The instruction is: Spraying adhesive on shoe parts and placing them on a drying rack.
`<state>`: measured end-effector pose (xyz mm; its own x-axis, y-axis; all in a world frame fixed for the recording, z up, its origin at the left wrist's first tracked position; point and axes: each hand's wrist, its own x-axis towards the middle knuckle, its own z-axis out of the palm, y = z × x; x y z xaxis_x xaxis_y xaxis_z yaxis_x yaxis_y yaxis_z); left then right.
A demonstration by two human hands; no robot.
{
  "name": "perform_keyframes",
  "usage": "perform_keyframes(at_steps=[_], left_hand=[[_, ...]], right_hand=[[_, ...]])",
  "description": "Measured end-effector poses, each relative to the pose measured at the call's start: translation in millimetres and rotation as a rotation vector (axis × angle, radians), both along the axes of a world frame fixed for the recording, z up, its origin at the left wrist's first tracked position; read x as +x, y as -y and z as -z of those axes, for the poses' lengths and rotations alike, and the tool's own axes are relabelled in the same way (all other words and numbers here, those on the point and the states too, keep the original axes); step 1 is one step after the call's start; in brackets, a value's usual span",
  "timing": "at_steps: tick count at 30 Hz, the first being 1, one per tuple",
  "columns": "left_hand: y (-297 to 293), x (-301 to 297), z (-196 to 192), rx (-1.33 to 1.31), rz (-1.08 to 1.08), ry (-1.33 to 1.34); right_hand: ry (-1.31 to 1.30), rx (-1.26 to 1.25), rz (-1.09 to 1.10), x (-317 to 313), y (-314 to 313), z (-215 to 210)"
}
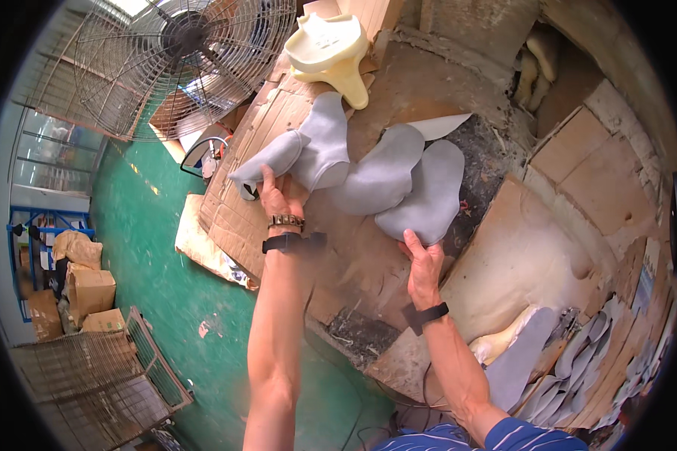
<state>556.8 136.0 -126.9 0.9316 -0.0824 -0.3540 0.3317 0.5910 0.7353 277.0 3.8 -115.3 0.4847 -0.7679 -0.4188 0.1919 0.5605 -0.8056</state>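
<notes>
A large sheet of grey fabric with rounded lobes spreads over the worktable. My left hand (280, 197) grips its folded left end (269, 159), with the fingers partly hidden under the fold. My right hand (424, 264) pinches the lower edge of the rounded right lobe (426, 192) between thumb and fingers. Between my hands lie a middle lobe (380, 173) and an upper-left flap (326, 135). Whether all these lobes belong to one piece I cannot tell. A pale strip (438, 126) shows behind the right lobe.
A pale yellow saddle-shaped form (327, 46) stands on cardboard (241, 195) at the far side. A large wire-caged fan (184, 34) is at upper left. More grey cut pieces (572, 368) lie at lower right, beside a whitish smooth surface (526, 263). Cardboard boxes (90, 289) stand at left.
</notes>
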Motion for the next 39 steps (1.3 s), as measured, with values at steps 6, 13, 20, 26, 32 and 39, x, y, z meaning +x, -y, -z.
perform_keyframes(at_steps=[6,13,20,26,32,39], left_hand=[[15,5,18,-0.241,-0.034,-0.047],[14,-30,-93,-0.233,-0.192,0.101],[-104,-160,-233,-0.235,-0.117,0.385],[-261,-328,-257,-0.087,-0.598,0.160],[-383,-592,-241,-0.041,-1.109,0.298],[-385,-942,-216,-0.077,-1.792,0.155]], right_hand=[[-0.088,-0.169,-0.045,25,11,-11],[0.116,-0.085,-0.125,22,-1,-98],[0.339,0.057,-0.299,-39,-79,-203],[0.256,0.088,-0.707,-133,-170,-219],[0.204,0.062,-1.328,-252,-258,-207],[0.083,-0.017,-1.985,-431,-361,-226]])
